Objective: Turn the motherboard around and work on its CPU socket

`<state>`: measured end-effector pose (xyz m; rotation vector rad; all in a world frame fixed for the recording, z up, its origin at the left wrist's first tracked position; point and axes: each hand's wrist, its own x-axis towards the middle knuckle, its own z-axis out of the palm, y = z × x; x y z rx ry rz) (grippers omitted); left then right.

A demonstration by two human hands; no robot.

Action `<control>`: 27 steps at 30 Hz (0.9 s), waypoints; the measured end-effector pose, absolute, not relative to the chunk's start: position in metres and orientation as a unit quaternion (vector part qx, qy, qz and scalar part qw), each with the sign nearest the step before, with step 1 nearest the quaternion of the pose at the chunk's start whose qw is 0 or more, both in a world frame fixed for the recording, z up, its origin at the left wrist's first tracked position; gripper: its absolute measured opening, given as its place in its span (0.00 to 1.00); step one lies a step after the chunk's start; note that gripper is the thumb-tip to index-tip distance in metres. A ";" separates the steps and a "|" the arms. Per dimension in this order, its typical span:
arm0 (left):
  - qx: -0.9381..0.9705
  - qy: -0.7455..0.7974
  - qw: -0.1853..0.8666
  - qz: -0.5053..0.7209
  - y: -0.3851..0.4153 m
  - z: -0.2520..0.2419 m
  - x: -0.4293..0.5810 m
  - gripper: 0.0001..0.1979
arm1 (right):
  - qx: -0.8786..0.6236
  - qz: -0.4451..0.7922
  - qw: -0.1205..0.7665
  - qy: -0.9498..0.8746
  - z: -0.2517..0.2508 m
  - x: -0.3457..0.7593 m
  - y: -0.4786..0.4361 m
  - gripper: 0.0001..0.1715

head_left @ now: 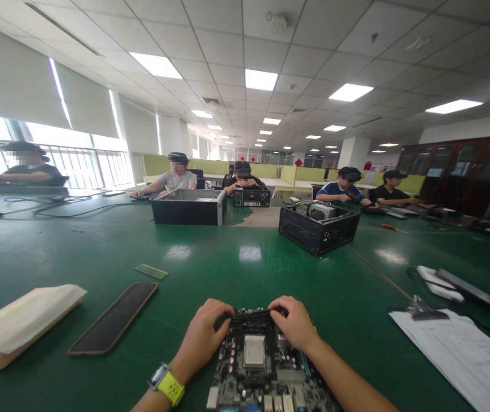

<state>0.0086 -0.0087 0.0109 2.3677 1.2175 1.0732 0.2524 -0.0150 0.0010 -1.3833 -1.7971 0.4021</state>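
Note:
A motherboard (228, 372) lies flat on the table in front of me, with a square silver processor (254, 351) in its socket. Long black memory slots (251, 315) run across its far edge. My left hand (205, 332), with a yellow-green watch on the wrist, is closed over the far left corner, thumb and fingers at the slots' left end. At the opposite end, my right hand (294, 326) pinches the far right corner in the same way. My fingers partly hide both slot ends. Left of the board lies a green memory module (151, 271).
Left are a phone (114, 317) and a paper-wrapped packet (22, 323). A clipboard (455, 343) and a white box (440, 283) lie right. Computer cases (187, 209) and a screwdriver (395, 229) are farther off. Several people sit around the green table (210, 257).

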 end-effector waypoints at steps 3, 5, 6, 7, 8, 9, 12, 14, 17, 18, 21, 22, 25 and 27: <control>0.818 0.421 0.131 0.369 -0.009 0.011 0.009 0.06 | -0.549 0.160 0.407 -0.713 0.000 0.253 -0.015 0.10; 0.819 0.421 0.128 0.369 -0.009 0.011 0.009 0.06 | -0.547 0.161 0.407 -0.713 0.000 0.253 -0.015 0.10; 0.819 0.421 0.127 0.368 -0.009 0.011 0.008 0.06 | -0.547 0.162 0.407 -0.713 0.000 0.253 -0.015 0.10; 0.820 0.422 0.125 0.366 -0.008 0.011 0.008 0.06 | -0.547 0.162 0.408 -0.713 0.000 0.253 -0.015 0.10; 0.821 0.423 0.125 0.363 -0.008 0.011 0.008 0.06 | -0.547 0.162 0.408 -0.713 0.000 0.252 -0.015 0.09; 0.821 0.424 0.124 0.361 -0.008 0.011 0.008 0.06 | -0.547 0.163 0.407 -0.713 0.001 0.252 -0.015 0.09; 0.822 0.426 0.121 0.358 -0.008 0.011 0.007 0.06 | -0.547 0.165 0.407 -0.713 0.001 0.252 -0.016 0.09; 0.821 0.427 0.121 0.358 -0.008 0.011 0.007 0.05 | -0.546 0.166 0.407 -0.713 0.001 0.252 -0.015 0.09; 0.818 0.430 0.123 0.362 -0.008 0.011 0.008 0.06 | -0.544 0.165 0.409 -0.714 0.000 0.252 -0.015 0.10; 0.816 0.432 0.123 0.364 -0.008 0.011 0.008 0.06 | -0.543 0.164 0.411 -0.714 0.000 0.252 -0.014 0.10; 0.812 0.435 0.124 0.369 -0.007 0.010 0.008 0.07 | -0.544 0.162 0.413 -0.712 -0.001 0.253 -0.014 0.10; 0.811 0.435 0.124 0.371 -0.007 0.010 0.008 0.07 | -0.545 0.163 0.413 -0.711 -0.001 0.253 -0.014 0.11; 0.809 0.437 0.122 0.373 -0.006 0.008 0.007 0.07 | -0.547 0.164 0.413 -0.710 -0.002 0.253 -0.013 0.11; 0.807 0.441 0.124 0.372 -0.005 0.007 0.007 0.07 | -0.548 0.163 0.412 -0.710 -0.002 0.253 -0.013 0.12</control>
